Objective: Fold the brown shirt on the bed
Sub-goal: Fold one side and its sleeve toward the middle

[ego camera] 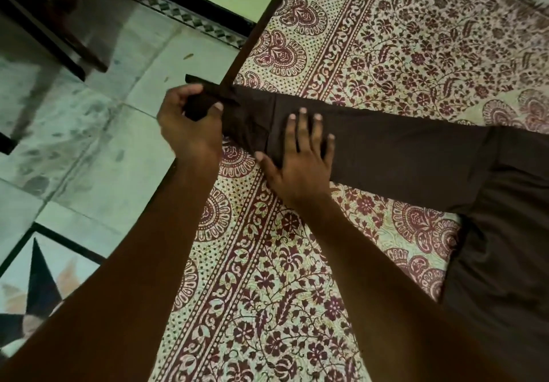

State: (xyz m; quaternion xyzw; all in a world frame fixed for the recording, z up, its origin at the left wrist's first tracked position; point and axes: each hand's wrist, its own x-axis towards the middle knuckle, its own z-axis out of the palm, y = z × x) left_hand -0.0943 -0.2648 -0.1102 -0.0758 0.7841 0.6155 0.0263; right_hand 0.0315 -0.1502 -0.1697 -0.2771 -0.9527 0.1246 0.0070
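The brown shirt (416, 158) lies on the bed's patterned sheet (401, 39). Its body fills the right edge of the view, and one long sleeve stretches left across the bed to the bed's edge. My left hand (190, 126) grips the cuff end of that sleeve, where it hangs just past the edge. A little further up the sleeve, my right hand (300, 158) lies flat with straight, spread fingers and presses the cloth onto the sheet. Most of the shirt's body is out of frame.
The bed's dark wooden edge (252, 36) runs diagonally from the top middle down to the left. Beyond it lies a pale tiled floor (89, 120) with a star inlay (38, 286). Dark furniture legs (59, 39) stand at the top left.
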